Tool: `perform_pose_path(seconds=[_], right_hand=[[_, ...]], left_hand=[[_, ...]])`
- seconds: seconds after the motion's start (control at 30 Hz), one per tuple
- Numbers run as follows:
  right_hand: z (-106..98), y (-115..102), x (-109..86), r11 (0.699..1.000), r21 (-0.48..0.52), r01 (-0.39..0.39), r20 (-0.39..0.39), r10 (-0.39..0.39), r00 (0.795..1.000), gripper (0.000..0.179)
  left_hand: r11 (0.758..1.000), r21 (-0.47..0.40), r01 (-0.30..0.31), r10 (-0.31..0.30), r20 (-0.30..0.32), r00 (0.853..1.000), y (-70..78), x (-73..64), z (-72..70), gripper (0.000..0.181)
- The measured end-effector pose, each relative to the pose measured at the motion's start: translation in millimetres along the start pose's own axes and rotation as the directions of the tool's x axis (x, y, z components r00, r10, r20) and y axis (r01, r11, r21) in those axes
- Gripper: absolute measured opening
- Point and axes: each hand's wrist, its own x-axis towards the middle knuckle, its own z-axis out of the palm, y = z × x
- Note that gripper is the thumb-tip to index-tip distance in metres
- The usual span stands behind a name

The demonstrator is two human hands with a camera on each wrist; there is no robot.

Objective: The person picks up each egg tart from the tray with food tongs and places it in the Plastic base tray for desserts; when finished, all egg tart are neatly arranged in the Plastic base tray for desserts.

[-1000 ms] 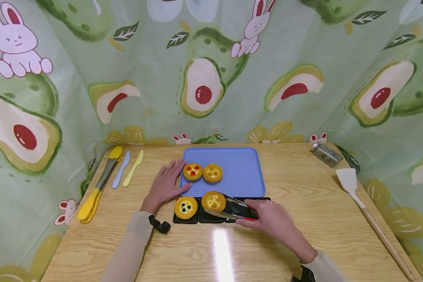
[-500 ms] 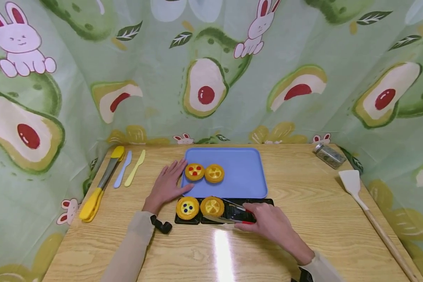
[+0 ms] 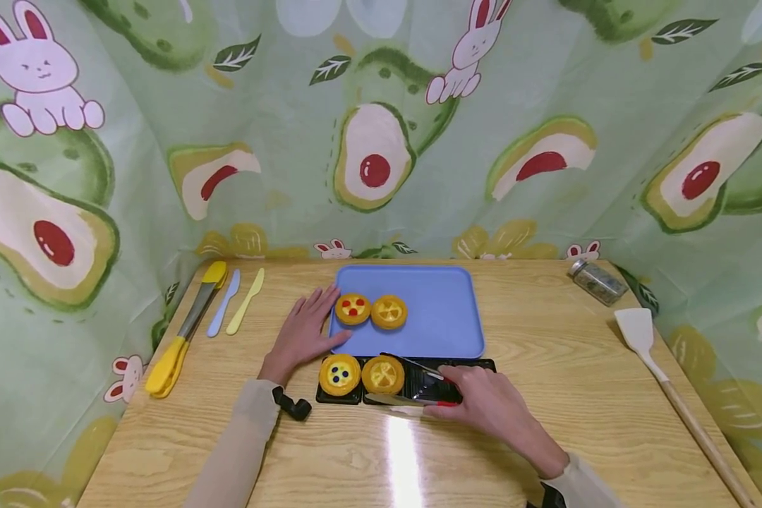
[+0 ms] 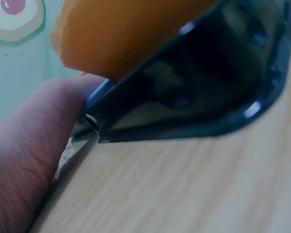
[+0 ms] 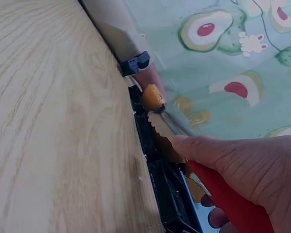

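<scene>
My right hand (image 3: 485,395) grips red-handled tongs (image 5: 228,199), whose metal arms stand apart on either side of a tart (image 3: 383,375) with a wedge-patterned top. That tart sits in the second compartment of a black sectioned tray (image 3: 422,386). In the first compartment, at the left, is a tart with blue dots (image 3: 339,375). My left hand (image 3: 301,335) lies with straight, spread fingers at the left edge of a blue tray (image 3: 441,310). On that tray, a red-dotted tart (image 3: 353,309) sits beside another wedge-patterned tart (image 3: 389,312).
Yellow-ended tongs (image 3: 187,331), a blue knife (image 3: 224,303) and a yellow knife (image 3: 245,301) lie at the left. On the right are a glass shaker (image 3: 598,282) and a white spatula (image 3: 638,331) with a wooden handle. A patterned curtain (image 3: 279,176) backs the table.
The tart between the tongs has come down into the black tray's second compartment. The tongs' arms have spread away from it. The left hand keeps its place.
</scene>
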Motion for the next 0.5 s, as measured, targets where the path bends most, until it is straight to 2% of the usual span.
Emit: perform_pose_path(seconds=[0.27, 0.5], right_hand=[[-17, 2, -6.7, 0.992, 0.099, -0.073, 0.010, 0.072, 0.997, 0.056], [-32, 12, -3.9, 0.993, 0.094, -0.075, -0.105, 0.085, 0.991, 0.057]], left_hand=[[1.000, 0.000, 0.005, -0.005, 0.008, 1.000, 0.8, -0.4, -0.8, 0.105], [1.000, 0.001, 0.012, -0.012, 0.012, 1.000, 0.1, -0.3, 0.2, 0.106]])
